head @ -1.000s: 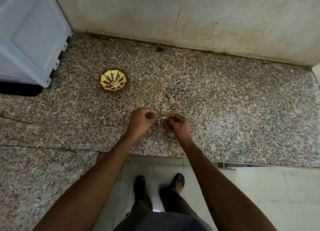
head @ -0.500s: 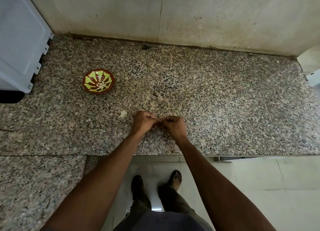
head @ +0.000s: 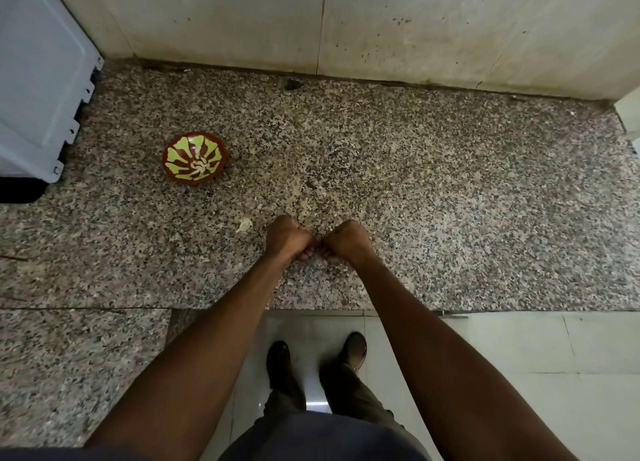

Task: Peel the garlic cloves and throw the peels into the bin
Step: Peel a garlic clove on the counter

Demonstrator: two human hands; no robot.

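Both hands are brought together over the front part of the granite counter, knuckles up and fingers curled under. The left hand and the right hand meet at their inner edges, fingertips tucked down toward the stone. The fingers of each hand are closed tightly; whatever they pinch is hidden beneath them, so the garlic clove cannot be confirmed from this view, and it cannot be told whether either hand grasps anything. One loose garlic peel lies flat on the counter just beside the left hand, on its outer side, apart from the fingers. Farther back and to the left, well apart from the hands, a small brown bowl with a yellow-green radial pattern stands upright on the counter; pale pieces sit at its centre, too small to identify. A white appliance occupies the back left corner, near the bowl. A stained tiled wall rises behind the counter. Below the counter edge, the person's two feet stand on a pale tiled floor.
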